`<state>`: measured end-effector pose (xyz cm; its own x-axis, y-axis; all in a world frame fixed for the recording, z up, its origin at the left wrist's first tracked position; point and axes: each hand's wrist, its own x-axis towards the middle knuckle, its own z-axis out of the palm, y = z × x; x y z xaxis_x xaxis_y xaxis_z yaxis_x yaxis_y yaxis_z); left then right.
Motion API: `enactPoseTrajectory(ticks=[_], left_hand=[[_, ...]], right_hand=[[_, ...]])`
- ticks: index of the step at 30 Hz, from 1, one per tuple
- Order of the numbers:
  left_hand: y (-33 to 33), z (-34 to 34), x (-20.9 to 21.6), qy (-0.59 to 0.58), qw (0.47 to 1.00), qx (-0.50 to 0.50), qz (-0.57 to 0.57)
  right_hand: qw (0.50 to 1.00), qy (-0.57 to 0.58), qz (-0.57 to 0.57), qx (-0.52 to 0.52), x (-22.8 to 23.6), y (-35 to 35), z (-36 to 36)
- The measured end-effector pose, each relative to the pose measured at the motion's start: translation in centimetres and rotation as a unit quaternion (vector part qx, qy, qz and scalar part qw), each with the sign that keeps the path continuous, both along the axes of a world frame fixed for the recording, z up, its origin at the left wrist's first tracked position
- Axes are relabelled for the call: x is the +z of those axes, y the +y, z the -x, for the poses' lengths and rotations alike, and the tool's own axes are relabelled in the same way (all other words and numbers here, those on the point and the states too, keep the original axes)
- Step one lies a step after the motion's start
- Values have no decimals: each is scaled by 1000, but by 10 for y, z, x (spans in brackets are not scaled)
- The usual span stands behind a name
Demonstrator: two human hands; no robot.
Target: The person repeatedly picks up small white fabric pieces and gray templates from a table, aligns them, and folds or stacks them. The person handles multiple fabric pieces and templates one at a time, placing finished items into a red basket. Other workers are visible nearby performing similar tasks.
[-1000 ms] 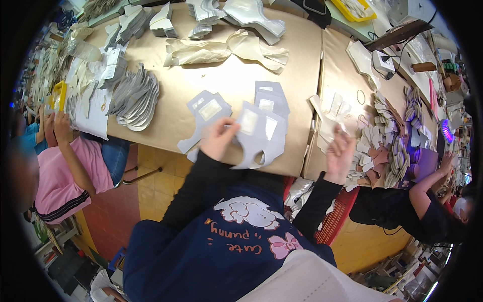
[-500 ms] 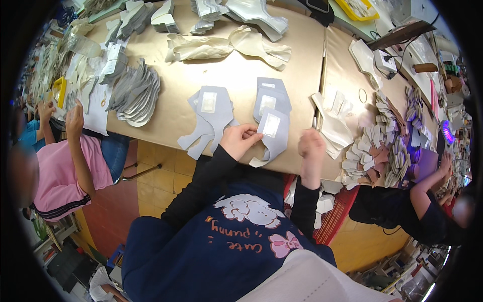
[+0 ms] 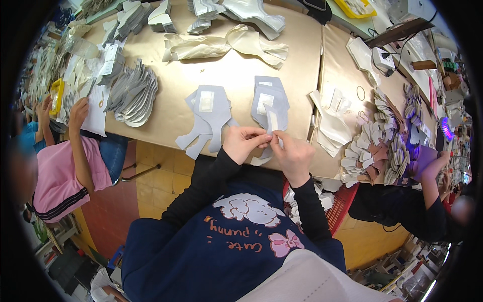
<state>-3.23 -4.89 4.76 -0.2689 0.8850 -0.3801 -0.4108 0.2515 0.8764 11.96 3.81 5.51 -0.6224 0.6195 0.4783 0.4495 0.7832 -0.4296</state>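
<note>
At the table's near edge, my left hand (image 3: 245, 144) and my right hand (image 3: 294, 155) meet, each with its fingertips pinched. Between them is a grey-blue cut shoe-upper piece (image 3: 272, 122), tilted so its pale patch shows as a narrow strip. Its pale lower end (image 3: 261, 157) sticks out below my fingers; the pinched part is hidden. Just beyond it lie overlapping grey-blue pieces (image 3: 271, 88) with a white rectangular patch. More such pieces (image 3: 205, 121), the top one also patched, fan out left of my hands.
Crumpled cream sheets (image 3: 226, 46) lie across the table (image 3: 166, 146), with stacks of grey pieces (image 3: 132, 93) to the left. Cream pieces (image 3: 332, 123) and piled small cut pieces (image 3: 370, 153) are at right. A red basket (image 3: 342, 206) stands below the edge. Co-workers sit on both sides.
My right hand has moved left to join my left hand at the grey-blue piece. The piece, lying flatter before, now tilts up. The co-worker's hand on the left has shifted slightly.
</note>
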Motion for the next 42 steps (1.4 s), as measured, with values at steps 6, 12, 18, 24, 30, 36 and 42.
enactPoseTrajectory(ticks=[6,12,18,24,30,36,42], left_hand=[[-3,6,7,-3,1000,-16,5],[-3,6,13,26,1000,-7,4],[0,-3,21,189,981,-20,-22],[-2,0,25,153,987,-55,-14],[-13,10,19,-17,997,-72,0],[-41,54,27,-8,997,-28,65],[-30,35,32,26,998,-62,20]], right_hand=[[895,141,420,-43,3,5,-5],[971,71,226,-11,11,-4,-6],[999,24,23,4,15,-6,-2],[959,104,257,-62,3,-4,-10],[843,308,407,-170,-25,16,-20],[785,365,465,-183,5,44,-49],[794,124,592,62,20,7,-16]])
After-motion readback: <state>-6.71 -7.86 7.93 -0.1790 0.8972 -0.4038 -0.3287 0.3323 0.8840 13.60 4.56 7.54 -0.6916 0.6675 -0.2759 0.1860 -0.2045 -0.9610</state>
